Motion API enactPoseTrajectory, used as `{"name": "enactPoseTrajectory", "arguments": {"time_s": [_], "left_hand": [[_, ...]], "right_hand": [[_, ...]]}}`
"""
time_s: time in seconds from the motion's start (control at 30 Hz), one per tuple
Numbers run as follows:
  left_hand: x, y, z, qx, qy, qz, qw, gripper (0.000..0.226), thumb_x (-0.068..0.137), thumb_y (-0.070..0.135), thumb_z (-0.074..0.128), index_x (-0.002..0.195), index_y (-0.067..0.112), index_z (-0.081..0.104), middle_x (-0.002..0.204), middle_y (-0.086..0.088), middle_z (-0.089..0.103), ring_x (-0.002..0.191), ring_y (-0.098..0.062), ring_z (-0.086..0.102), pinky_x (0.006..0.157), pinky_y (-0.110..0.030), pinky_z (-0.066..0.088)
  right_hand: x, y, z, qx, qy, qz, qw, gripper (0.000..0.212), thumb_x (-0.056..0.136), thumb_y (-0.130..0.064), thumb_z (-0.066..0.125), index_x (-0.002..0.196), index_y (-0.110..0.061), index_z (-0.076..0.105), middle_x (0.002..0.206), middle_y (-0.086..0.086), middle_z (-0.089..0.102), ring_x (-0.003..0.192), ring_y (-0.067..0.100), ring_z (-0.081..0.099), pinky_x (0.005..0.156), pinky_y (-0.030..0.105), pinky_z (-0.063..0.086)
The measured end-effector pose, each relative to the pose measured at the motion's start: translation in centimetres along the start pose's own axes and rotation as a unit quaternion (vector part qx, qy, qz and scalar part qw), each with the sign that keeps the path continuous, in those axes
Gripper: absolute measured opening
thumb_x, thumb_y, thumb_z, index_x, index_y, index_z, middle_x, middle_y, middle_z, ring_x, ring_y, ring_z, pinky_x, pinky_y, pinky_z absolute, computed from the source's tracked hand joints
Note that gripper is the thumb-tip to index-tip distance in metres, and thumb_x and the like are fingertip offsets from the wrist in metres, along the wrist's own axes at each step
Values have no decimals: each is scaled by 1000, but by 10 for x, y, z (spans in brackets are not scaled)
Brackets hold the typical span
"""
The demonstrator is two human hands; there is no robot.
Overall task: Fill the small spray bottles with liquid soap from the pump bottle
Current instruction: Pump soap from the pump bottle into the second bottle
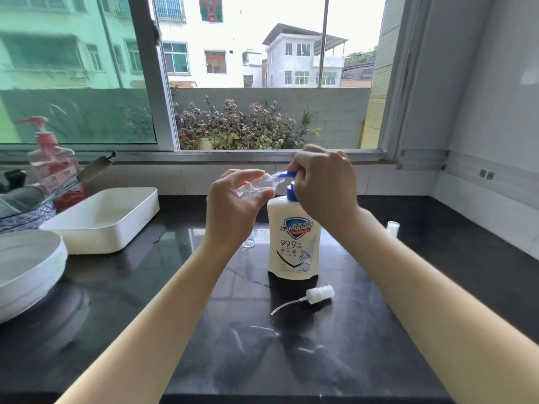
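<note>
A dark, glossy stone countertop [364, 330] fills the lower part of the view, running under a wide window [262, 83] that looks onto pale buildings and a bed of flowering plants. At the far left edge sits a round white basin [26, 269], and just behind it a white rectangular tray [110, 225]. Behind the tray stands a pink pump bottle [49, 161], blurred.

In the middle of the counter stands the white pump bottle [293, 246] of liquid soap, upright, with a blue pump head and a Safeguard label. The right hand [323, 188] is closed over the blue pump head from above, fingers curled down around it. The left hand [233, 208] pinches a small clear spray bottle [258, 185] between thumb and fingers, holding it tilted nearly on its side, with its open mouth touching the pump's blue spout.

On the counter in front of the soap bottle lies a white spray cap [319, 295] on its side, its thin dip tube curving toward the left. Just left of the soap bottle, partly hidden by the left wrist, stands a second clear small bottle [248, 240]. To the right, well apart, stands a small white-capped item [393, 228], too small to identify.
</note>
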State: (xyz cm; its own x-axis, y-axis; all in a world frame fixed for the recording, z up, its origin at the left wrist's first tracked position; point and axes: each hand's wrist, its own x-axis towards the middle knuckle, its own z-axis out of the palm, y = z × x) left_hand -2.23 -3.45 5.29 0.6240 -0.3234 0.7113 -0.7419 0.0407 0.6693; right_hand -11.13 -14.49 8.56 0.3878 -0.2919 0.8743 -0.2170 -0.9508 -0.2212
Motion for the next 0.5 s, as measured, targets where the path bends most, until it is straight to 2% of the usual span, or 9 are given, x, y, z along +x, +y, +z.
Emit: {"name": "enactPoseTrajectory", "arguments": {"time_s": [0.1, 0.2, 0.33, 0.5], "left_hand": [[-3, -3, 0, -2, -6, -7, 1000, 37, 68, 19, 80, 103, 15, 70, 101, 3, 68, 90, -8, 63, 77, -2, 44], [0, 2, -1, -2, -3, -4, 1000, 37, 68, 21, 80, 103, 15, 69, 100, 5, 68, 90, -6, 63, 77, -1, 44], [5, 6, 0, -8, -2, 0, 1000, 37, 69, 21, 80, 103, 15, 70, 100, 4, 69, 89, -6, 63, 76, -2, 45], [0, 0, 1, -4, -5, -2, 1000, 36, 68, 20, 80, 102, 15, 70, 99, 4, 69, 89, -7, 63, 75, -3, 45]], "right_hand": [[-10, 1, 4, 7, 3, 8, 1000, 24, 74, 2, 49, 67, -11, 69, 75, 1, 69, 67, 21, 56, 68, 25, 36], [6, 3, -6, 11, -50, -4, 999, 28, 77, -1, 48, 68, -15, 71, 75, -1, 69, 64, 18, 54, 64, 27, 44], [34, 1, -13, -40, -115, -8, 992, 29, 73, -7, 45, 65, -18, 71, 72, 3, 69, 67, 23, 60, 67, 34, 53], [1, 2, -3, -15, -27, 10, 999, 25, 77, -3, 49, 67, -13, 70, 75, 0, 69, 64, 21, 58, 56, 28, 45]]}}
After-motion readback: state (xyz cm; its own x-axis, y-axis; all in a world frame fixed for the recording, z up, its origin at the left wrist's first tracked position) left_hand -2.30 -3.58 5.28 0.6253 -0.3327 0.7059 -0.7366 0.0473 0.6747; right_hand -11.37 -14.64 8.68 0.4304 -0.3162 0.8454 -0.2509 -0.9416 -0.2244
